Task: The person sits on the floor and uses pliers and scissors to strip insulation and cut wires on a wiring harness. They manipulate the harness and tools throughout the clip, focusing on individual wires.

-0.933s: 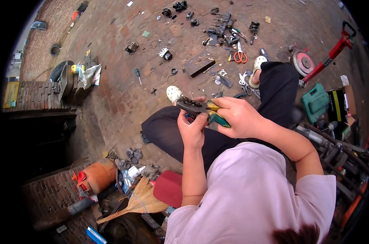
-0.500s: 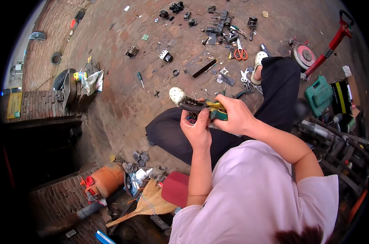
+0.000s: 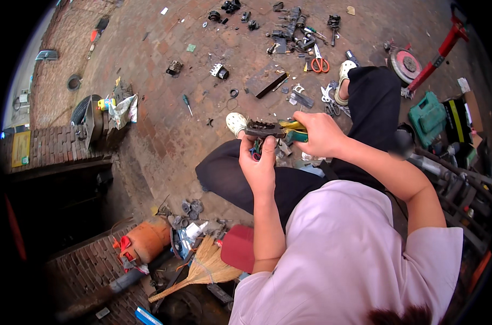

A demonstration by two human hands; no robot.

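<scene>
One dark, rough-topped block (image 3: 263,130) has coloured wires (image 3: 255,148) bunched beneath it.

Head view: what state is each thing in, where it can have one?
Left hand, closed on the dark part.
Right hand, closed around the pliers.
Dark part, off the ground.
Pliers, at the dark part's right end; jaw opening unclear.
Orange-handled scissors, on the ground; blades look closed.
Lone screwdriver, lying flat.
Green case, looks shut.
</scene>
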